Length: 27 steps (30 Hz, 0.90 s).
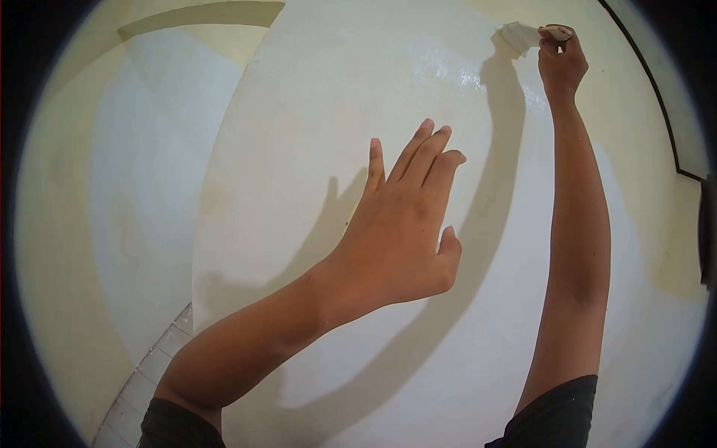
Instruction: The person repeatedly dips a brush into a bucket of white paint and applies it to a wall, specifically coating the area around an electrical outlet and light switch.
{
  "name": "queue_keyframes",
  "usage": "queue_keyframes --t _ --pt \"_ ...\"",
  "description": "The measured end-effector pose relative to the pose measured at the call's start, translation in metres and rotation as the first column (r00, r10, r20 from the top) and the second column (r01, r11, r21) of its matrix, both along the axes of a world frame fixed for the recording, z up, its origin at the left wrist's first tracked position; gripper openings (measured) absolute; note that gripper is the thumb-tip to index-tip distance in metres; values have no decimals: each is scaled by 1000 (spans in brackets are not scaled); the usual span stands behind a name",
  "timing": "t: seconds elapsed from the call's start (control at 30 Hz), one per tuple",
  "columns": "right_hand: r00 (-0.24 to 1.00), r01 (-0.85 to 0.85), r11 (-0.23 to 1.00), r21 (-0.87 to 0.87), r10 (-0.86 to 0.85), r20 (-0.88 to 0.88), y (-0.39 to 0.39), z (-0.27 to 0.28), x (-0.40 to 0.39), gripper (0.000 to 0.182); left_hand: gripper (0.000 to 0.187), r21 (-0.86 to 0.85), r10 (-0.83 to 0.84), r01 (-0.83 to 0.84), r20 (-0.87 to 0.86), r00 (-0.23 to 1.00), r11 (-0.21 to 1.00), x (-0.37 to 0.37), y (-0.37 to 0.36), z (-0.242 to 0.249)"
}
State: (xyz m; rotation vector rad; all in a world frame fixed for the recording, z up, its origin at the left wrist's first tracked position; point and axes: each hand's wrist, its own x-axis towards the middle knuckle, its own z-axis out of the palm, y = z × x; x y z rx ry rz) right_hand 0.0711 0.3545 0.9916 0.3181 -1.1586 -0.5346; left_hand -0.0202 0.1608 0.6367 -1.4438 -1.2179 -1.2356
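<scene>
A flat paintbrush (520, 37) with a pale, paint-covered head is at the upper right, its head against the cream-white wall (314, 97). My right hand (562, 63), arm stretched up, is closed around its handle. Left of and below the brush, a wet, glossy patch (448, 71) shines on the wall. My left hand (403, 216) is near the middle of the view, back toward me, fingers spread and holding nothing. Whether its palm touches the wall is hidden. Shadows of both arms fall across the surface.
A black cable or strip (648, 63) runs down the wall at the upper right, toward a dark object (703, 235) at the right edge. Pale tiles (153, 366) show at the lower left. A curved, shaded band (202, 15) crosses the upper left.
</scene>
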Motion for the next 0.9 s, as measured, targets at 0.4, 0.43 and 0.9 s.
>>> queue_keyframes --t 0.4,0.43,0.9 --pt "990 130 984 123 -135 31 -3 -15 24 7 65 7 -91 91 -35 995 996 2 -7 0" --pt "989 134 969 207 -145 36 0 -26 19 7 65 -2 -108 108 -34 994 994 2 -6 0" --pt "857 59 946 -320 117 502 -30 -85 56 18 68 -11 -263 263 -29 964 965 -1 -5 3"
